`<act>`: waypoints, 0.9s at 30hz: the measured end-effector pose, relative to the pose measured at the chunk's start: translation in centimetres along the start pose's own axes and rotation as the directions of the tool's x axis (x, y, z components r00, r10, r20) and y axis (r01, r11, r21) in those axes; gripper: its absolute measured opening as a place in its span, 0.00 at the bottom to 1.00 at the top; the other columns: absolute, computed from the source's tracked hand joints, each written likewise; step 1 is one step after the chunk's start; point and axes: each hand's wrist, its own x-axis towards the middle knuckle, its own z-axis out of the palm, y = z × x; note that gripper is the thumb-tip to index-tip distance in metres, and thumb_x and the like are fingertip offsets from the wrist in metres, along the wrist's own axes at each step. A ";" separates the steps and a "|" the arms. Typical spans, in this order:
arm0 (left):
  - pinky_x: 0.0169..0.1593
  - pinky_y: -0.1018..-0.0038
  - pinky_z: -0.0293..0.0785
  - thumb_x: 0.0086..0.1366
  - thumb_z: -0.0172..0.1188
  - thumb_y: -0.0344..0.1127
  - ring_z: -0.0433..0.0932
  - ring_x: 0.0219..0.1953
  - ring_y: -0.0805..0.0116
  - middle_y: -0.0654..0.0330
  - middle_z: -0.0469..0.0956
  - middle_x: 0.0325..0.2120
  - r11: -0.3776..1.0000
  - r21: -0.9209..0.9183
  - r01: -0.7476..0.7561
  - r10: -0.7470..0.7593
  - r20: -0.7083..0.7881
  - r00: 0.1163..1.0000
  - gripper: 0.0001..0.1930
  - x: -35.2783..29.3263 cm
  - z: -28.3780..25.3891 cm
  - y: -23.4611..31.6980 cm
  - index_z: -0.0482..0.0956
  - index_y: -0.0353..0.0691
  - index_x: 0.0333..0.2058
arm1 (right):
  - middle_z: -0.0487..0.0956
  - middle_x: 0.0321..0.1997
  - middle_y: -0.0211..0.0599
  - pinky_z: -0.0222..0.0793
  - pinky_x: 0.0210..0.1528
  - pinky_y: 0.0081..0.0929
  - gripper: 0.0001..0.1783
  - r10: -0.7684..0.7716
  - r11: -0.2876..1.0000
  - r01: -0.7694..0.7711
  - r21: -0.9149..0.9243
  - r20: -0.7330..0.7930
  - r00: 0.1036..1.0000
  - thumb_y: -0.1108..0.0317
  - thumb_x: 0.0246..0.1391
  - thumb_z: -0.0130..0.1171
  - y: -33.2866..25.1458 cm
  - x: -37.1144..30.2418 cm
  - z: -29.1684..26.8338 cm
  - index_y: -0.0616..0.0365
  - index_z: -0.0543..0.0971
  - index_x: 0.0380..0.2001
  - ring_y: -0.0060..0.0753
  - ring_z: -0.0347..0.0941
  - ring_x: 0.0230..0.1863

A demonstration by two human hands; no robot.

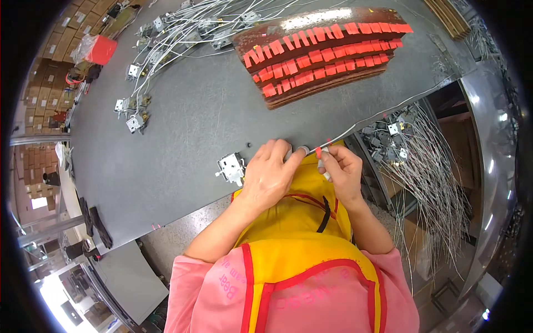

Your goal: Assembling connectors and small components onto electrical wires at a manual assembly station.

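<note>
At the front edge of the grey table, my left hand [269, 173] has its thumb and fingers closed round a thin grey cable [351, 129]. Just to the right, my right hand [345, 173] pinches at a small piece of red tape [318, 151] on that cable. Pale coverings wrap some fingertips. Left of my left hand lies a silvery metal switch-like unit [230, 168]; my hand hides whether the cable joins it. From my hands the cable runs along the table edge toward the far right.
A brown board [383, 15] with rows of red tape strips lies at the far middle. More metal units with white cables [166, 53] sit far left. Right of me, a bin below the table edge holds several units and a hanging bundle of cables [427, 194]. Black gloves [94, 222] lie at left.
</note>
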 end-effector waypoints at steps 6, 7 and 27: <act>0.34 0.67 0.68 0.49 0.56 0.29 0.70 0.31 0.59 0.56 0.66 0.28 1.000 0.010 -0.022 0.022 0.035 0.999 0.19 0.4 -0.4 0.1 0.76 0.44 0.43 | 0.75 0.22 0.24 0.57 0.20 0.09 0.06 -0.001 1.000 0.002 0.026 -0.014 1.000 0.71 0.57 0.55 0.1 0.1 0.0 0.61 0.78 0.31 0.10 0.69 0.21; 0.33 0.68 0.67 0.49 0.56 0.29 0.69 0.31 0.60 0.57 0.66 0.27 1.000 0.019 -0.022 0.021 0.032 0.999 0.19 0.4 -0.3 0.1 0.76 0.45 0.43 | 0.75 0.21 0.24 0.56 0.19 0.09 0.06 0.023 1.000 -0.023 0.021 -0.016 1.000 0.70 0.57 0.56 -0.1 0.0 0.1 0.61 0.78 0.30 0.10 0.69 0.21; 0.32 0.70 0.64 0.49 0.54 0.29 0.68 0.31 0.61 0.58 0.67 0.29 0.997 0.071 -0.006 0.001 0.063 0.998 0.20 1.0 -0.2 1.0 0.76 0.45 0.44 | 0.74 0.20 0.24 0.60 0.23 0.12 0.05 -0.146 0.986 0.131 -0.107 -0.146 0.978 0.74 0.56 0.55 1.3 -0.2 -0.8 0.63 0.76 0.27 0.12 0.66 0.20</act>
